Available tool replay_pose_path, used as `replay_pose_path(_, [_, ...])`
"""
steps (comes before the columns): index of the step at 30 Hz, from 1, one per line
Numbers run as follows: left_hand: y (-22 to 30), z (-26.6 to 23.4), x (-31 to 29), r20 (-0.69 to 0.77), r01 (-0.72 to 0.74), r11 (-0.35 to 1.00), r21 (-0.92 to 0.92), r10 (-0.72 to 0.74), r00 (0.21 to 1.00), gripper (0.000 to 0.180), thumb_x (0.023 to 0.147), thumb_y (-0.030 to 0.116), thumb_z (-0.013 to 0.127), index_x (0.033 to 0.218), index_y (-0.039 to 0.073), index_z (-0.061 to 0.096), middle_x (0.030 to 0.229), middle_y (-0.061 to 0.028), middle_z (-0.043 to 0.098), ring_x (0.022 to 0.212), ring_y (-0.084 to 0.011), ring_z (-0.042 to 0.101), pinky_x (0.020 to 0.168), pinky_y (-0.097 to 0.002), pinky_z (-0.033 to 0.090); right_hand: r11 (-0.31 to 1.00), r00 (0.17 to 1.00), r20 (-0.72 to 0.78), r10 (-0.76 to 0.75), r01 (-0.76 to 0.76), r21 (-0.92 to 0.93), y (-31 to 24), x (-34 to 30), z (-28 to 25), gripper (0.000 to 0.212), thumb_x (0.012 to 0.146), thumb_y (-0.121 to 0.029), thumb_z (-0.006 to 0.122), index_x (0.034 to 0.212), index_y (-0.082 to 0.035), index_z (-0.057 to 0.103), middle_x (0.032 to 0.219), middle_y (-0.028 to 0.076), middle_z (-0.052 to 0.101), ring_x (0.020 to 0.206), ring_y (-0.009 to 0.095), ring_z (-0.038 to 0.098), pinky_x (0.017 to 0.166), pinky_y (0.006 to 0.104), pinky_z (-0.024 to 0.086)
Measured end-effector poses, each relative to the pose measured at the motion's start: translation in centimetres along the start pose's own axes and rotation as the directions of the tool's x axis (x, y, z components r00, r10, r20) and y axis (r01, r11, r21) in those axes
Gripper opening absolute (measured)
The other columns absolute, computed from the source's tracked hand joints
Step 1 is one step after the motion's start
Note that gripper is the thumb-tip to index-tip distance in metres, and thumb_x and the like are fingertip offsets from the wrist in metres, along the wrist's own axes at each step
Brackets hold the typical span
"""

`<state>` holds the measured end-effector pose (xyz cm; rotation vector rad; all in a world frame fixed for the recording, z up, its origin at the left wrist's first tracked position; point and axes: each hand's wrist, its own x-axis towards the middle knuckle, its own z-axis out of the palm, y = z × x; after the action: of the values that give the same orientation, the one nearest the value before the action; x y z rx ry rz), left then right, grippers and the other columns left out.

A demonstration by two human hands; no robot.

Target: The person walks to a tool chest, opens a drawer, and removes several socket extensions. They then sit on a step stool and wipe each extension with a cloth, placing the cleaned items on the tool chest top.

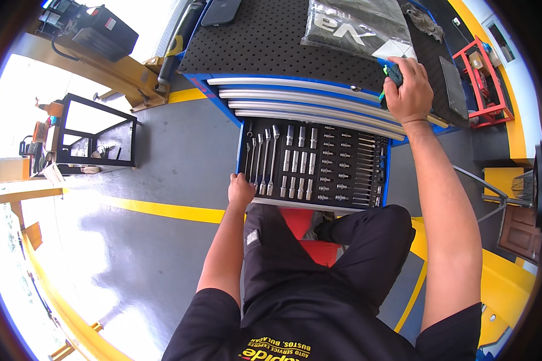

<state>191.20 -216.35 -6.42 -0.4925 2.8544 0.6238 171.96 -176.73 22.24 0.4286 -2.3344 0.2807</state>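
Observation:
An open drawer (328, 203) of a blue tool cabinet (223, 103) lies in front of me. My left hand (241, 190) is closed at its front left corner. In its dark foam tray sit several combination wrenches (264, 157), chrome sockets (301, 161), smaller bit sockets (327, 153) and slim drivers or keys (364, 168). At the right of the perforated cabinet top (265, 42), my right hand (411, 90) closes round a dark bundle with green and blue parts (394, 73). My fingers hide much of this bundle, and I cannot tell its kind.
A printed plastic bag (358, 27), a phone (221, 12), a grey rag (424, 23) and a flat dark panel (453, 87) lie on the cabinet top. A red seat (319, 251) shows under my legs. At right stands a red metal frame (480, 84); at left, a black-framed stand (99, 129).

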Motion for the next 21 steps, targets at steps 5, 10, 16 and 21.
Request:
replay_pose_path(5, [1.7,0.3,2.2,0.109,0.165,0.978,0.13,-0.18,0.978,0.024,0.084,0.014,0.059,0.103,0.001,0.066,0.102,-0.0229,0.071,0.096,-0.0415,0.069,0.086,-0.0458,0.056,1.0,1.0,0.012,0.011,-0.011,0.007,-0.2,-0.1,-0.3,0.034,0.074,-0.018,0.061,0.107,-0.013,0.066,0.095,0.006,0.063,0.092,0.031,0.061,0.077,0.0422,0.053])
replay_pose_path(10, [1.7,0.3,3.4,0.105,0.165,0.942,0.29,-0.203,0.974,0.022,0.089,0.014,0.054,0.094,0.004,0.073,0.098,-0.018,0.073,0.094,-0.0347,0.072,0.084,-0.0427,0.057,1.0,1.0,0.015,0.009,-0.009,0.007,-0.3,-0.1,-0.4,0.035,0.073,-0.017,0.061,0.107,-0.012,0.066,0.095,0.007,0.062,0.091,0.032,0.061,0.076,0.0422,0.053])
replay_pose_path(16, [1.8,-0.2,4.4,0.096,0.1,0.936,0.338,-0.14,0.985,0.025,0.091,0.015,0.052,0.089,0.006,0.076,0.092,-0.0156,0.074,0.092,-0.0333,0.072,0.081,-0.0418,0.058,1.0,1.0,0.007,0.016,-0.016,0.013,-0.2,-0.2,-0.5,0.035,0.073,-0.019,0.061,0.107,-0.012,0.065,0.094,0.008,0.06,0.091,0.033,0.059,0.076,0.0431,0.052])
replay_pose_path(21, [1.4,-0.3,4.7,0.143,-0.031,0.93,0.367,-0.023,0.989,0.021,0.087,0.017,0.057,0.087,0.008,0.076,0.093,-0.0171,0.074,0.091,-0.0333,0.072,0.081,-0.0429,0.057,0.999,1.0,0.021,0.012,-0.013,0.042,-0.5,0.2,-1.2,0.036,0.071,-0.02,0.062,0.105,-0.009,0.063,0.094,0.01,0.059,0.091,0.034,0.058,0.078,0.0441,0.05])
